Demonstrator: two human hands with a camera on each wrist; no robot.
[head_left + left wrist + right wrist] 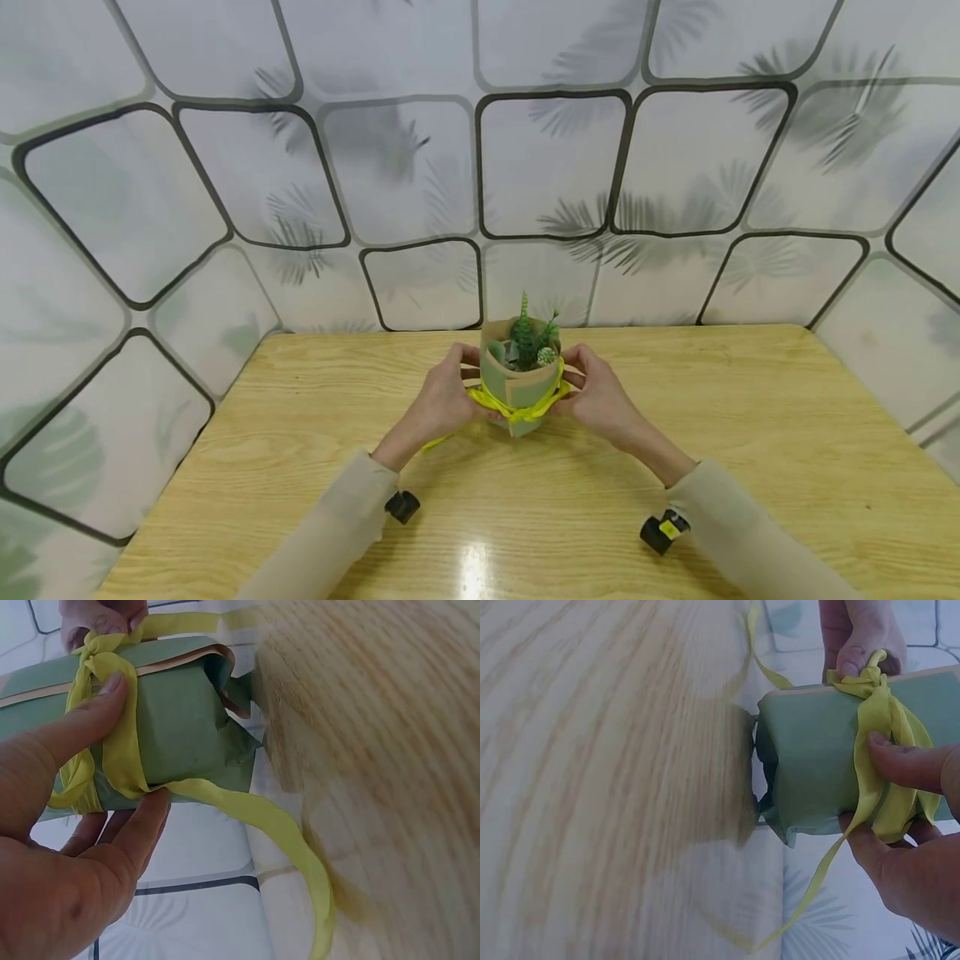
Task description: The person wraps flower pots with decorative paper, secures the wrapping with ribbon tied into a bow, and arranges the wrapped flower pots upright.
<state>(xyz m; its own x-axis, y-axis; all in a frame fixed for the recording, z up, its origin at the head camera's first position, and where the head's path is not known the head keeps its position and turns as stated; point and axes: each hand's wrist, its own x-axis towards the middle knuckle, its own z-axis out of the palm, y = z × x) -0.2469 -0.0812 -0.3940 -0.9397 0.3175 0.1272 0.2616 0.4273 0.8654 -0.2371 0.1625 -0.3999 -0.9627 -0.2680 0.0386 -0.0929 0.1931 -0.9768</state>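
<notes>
Between both hands is a potted plant [525,346] wrapped in green paper [525,393] with a tan edge. A yellow ribbon [517,412] circles the wrapping and is knotted at the front. My left hand [442,396] grips the wrapped plant from the left side, thumb over the ribbon near the knot. From the right side my right hand [600,396] grips it likewise, its thumb on the ribbon [871,761]. In the wrist views, loose ribbon ends trail down to the table, and the crumpled paper bottom is close over the wood.
A light wooden table [300,467] spreads around the hands. Behind it hangs a pale curtain [405,167] with dark outlined shapes and leaf prints. Black wrist camera mounts [660,532] sit by the sleeves.
</notes>
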